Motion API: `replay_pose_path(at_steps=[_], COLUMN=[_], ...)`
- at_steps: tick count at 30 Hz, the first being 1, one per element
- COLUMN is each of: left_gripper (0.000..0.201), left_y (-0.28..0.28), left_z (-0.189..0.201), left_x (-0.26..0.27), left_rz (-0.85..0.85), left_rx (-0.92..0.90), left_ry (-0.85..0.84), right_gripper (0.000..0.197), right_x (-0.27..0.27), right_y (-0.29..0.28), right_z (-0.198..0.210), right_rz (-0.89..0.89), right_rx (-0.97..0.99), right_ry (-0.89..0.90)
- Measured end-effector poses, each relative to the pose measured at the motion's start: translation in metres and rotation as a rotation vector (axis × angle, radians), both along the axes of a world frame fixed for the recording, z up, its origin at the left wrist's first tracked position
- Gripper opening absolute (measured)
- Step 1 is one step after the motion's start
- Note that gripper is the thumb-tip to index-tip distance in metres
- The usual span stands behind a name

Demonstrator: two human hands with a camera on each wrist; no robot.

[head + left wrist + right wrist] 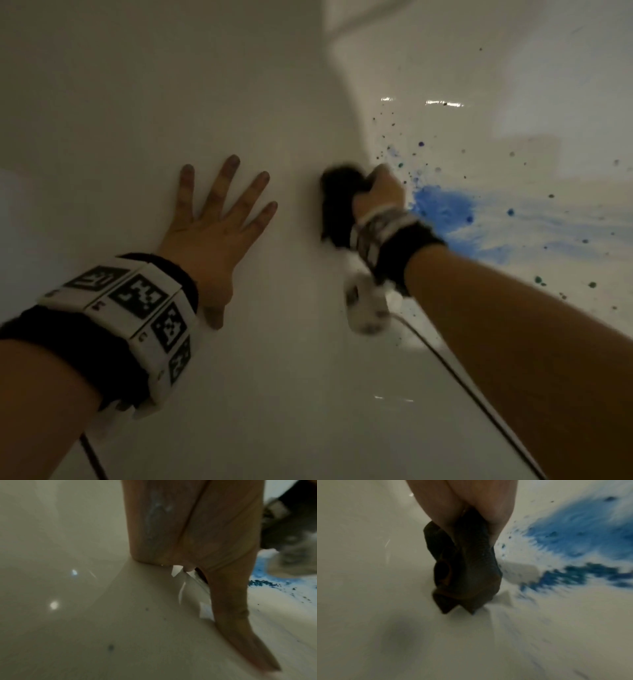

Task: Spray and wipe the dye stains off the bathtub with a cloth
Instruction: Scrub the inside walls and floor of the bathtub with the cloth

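Note:
My right hand point(376, 195) grips a dark, bunched cloth point(339, 205) against the white bathtub point(274, 377) surface, just left of a bright blue dye smear point(445, 209). In the right wrist view the cloth point(465, 568) hangs below my curled fingers point(447, 507) with the blue stain point(576, 534) to its right. My left hand point(219, 219) lies flat on the tub with fingers spread, holding nothing; its fingertips look dye-darkened. The left wrist view shows my palm point(188, 527) pressed on the tub and blue dye point(262, 577) at the right edge. No spray bottle is visible.
Blue and green specks point(537, 281) scatter over the tub to the right, with a paler wiped blue streak point(565, 222) beyond the smear. A thin dark cable point(462, 380) runs from my right wrist camera across the tub. A tub corner point(339, 51) rises at the top.

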State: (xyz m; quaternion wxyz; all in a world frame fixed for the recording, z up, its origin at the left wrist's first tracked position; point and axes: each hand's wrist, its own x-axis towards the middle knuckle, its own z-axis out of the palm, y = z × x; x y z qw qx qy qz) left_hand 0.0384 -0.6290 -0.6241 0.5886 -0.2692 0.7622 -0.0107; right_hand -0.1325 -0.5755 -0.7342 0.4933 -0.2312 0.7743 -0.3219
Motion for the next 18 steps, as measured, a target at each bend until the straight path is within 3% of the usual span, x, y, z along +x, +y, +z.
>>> replay_pose_path(at_steps=[1, 3, 5, 9, 10, 14, 18], left_gripper=[0.153, 0.154, 0.154, 0.153, 0.153, 0.151, 0.153], left_y=[-0.001, -0.002, -0.001, 0.001, 0.001, 0.003, 0.003], left_z=[0.000, 0.002, 0.003, 0.004, 0.004, 0.001, -0.001], left_x=[0.000, -0.002, -0.001, 0.000, -0.001, -0.001, 0.000], left_rz=[-0.003, -0.009, -0.005, 0.018, 0.019, 0.030, 0.039], left_rx=[0.005, 0.019, 0.026, 0.035, 0.036, 0.026, 0.037], left_ry=[0.001, 0.007, 0.012, 0.016, 0.017, 0.019, 0.025], right_gripper=[0.016, 0.032, 0.030, 0.024, 0.026, 0.030, 0.008], right_x=[-0.016, -0.041, -0.049, -0.013, 0.004, 0.054, 0.018], right_y=[-0.016, -0.034, -0.029, 0.016, 0.027, 0.038, 0.008], right_z=[-0.002, 0.008, 0.016, 0.033, 0.029, 0.002, -0.007], right_rz=[-0.104, 0.028, 0.209, 0.718, 0.772, 0.611, 0.449], right_rx=[0.008, 0.101, 0.150, 0.212, 0.192, 0.183, 0.181], right_ry=[-0.045, 0.125, 0.298, 0.101, 0.047, 0.046, 0.187])
